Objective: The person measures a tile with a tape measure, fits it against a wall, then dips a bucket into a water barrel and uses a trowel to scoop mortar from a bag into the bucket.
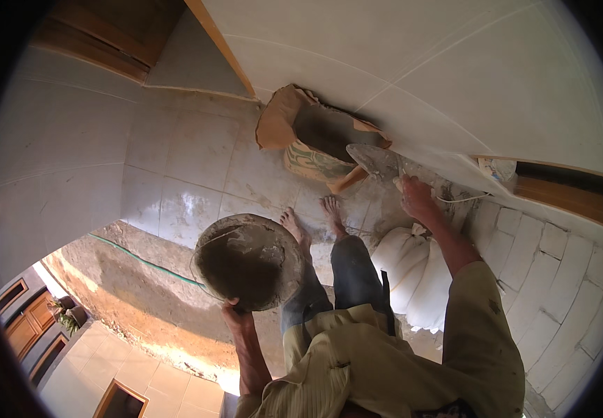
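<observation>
My left hand (238,317) grips the near rim of a round, cement-smeared bucket (291,259), which is held up in front of my left leg. Grey material lies inside it, partly in shadow; whether it is wet or dry I cannot tell. A thin wire handle hangs at the bucket's left side. With my right hand (418,198) closed round its handle, I hold a trowel (372,159) whose grey-coated blade reaches the right edge of an opened paper sack (308,162). Grey powder (329,129) shows in the sack's torn mouth.
A tied white sack (409,268) stands right of my legs, beside a wall of pale blocks (549,279). My bare feet (330,209) are on dusty floor tiles (190,202). A green hose (144,259) runs across rough ground at left. A pale wall (454,83) rises behind the paper sack.
</observation>
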